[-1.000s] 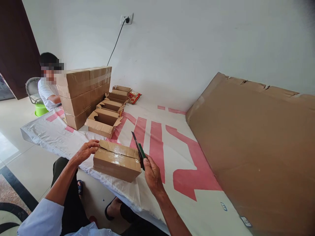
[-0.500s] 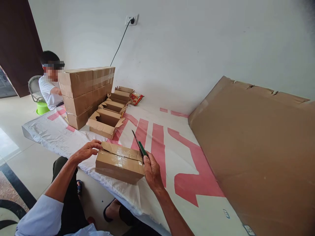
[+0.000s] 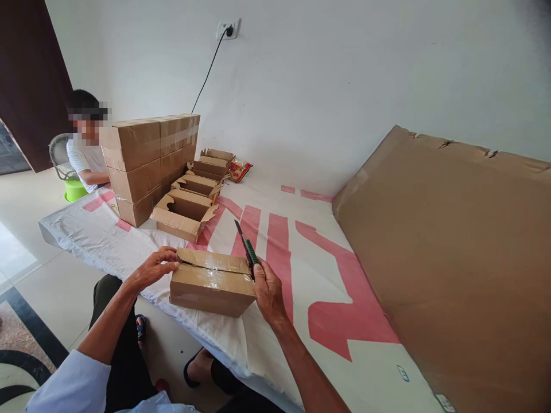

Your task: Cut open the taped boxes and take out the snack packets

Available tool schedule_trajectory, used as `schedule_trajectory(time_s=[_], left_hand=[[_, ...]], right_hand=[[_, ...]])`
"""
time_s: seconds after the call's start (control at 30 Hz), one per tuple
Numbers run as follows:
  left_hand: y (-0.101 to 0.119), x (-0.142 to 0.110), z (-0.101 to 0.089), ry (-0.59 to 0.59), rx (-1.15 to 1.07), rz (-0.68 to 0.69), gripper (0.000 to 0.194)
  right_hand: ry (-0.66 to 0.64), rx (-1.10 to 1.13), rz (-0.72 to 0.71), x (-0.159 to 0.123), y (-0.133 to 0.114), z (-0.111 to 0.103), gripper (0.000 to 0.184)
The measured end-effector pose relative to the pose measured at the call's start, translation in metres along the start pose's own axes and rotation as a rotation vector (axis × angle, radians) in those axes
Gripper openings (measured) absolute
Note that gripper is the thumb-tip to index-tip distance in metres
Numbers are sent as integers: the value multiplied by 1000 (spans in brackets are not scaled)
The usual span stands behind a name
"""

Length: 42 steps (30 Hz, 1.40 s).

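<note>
A closed cardboard box (image 3: pixel 213 292) with clear tape over its top lies near the table's front edge. My left hand (image 3: pixel 157 267) is at its left end, fingers and thumb gripping the corner. A green utility knife (image 3: pixel 251 252) is held in my right hand (image 3: pixel 267 289), its long blade out and pointing up and away. That hand also rests against the right end of the box. The box's lid flaps meet along a seam with a narrow dark gap at the left.
Three rows of stacked cardboard boxes (image 3: pixel 140 172) stand at the table's left. Open boxes (image 3: pixel 176 225) line up beside them, with a red packet (image 3: pixel 239 171) behind. A large cardboard sheet (image 3: pixel 447 258) leans on the right. Beyond the stack sits another person (image 3: pixel 81 155).
The knife blade has tipped slightly more upright. My left fingers have closed in on the box's corner. The other person's arm has lowered a little.
</note>
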State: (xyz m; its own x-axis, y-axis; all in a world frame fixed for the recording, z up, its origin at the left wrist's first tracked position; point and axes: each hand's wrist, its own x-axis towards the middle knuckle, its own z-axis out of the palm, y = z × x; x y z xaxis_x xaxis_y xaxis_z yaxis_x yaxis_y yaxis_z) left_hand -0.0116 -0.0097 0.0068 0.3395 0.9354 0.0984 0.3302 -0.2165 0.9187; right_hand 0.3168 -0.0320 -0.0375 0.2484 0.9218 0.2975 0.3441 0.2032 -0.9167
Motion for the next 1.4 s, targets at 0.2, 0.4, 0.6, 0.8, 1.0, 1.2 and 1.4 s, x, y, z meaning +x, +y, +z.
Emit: schedule_trajectory(time_s=[0.2,0.4,0.6,0.8,1.0,1.2,1.4], left_hand=[[5,-2,5,47,20,2,16],[6,1,5,-3,8,-22,22],[3,6,7,11,9,-28,15],[1,1,8,21,-73,2,18],[3,1,6,-23,-130,14,28],[-1,3,9,7,-155,9,40],[-2,2,11,14,-155,25,39]], right_hand=[[-15,-23,14,-5,0,-19,59],[-72,21,-15,-17,-18,-28,54],[-68,-21,-56,-23,-24,-18,55],[-121,-45,-87,-17,-29,-24,55],[-360,-84,-137,-5,-58,-46,49],[-565,-192,-141,1,-85,-59,47],[-628,-288,-158,9,-100,-56,46]])
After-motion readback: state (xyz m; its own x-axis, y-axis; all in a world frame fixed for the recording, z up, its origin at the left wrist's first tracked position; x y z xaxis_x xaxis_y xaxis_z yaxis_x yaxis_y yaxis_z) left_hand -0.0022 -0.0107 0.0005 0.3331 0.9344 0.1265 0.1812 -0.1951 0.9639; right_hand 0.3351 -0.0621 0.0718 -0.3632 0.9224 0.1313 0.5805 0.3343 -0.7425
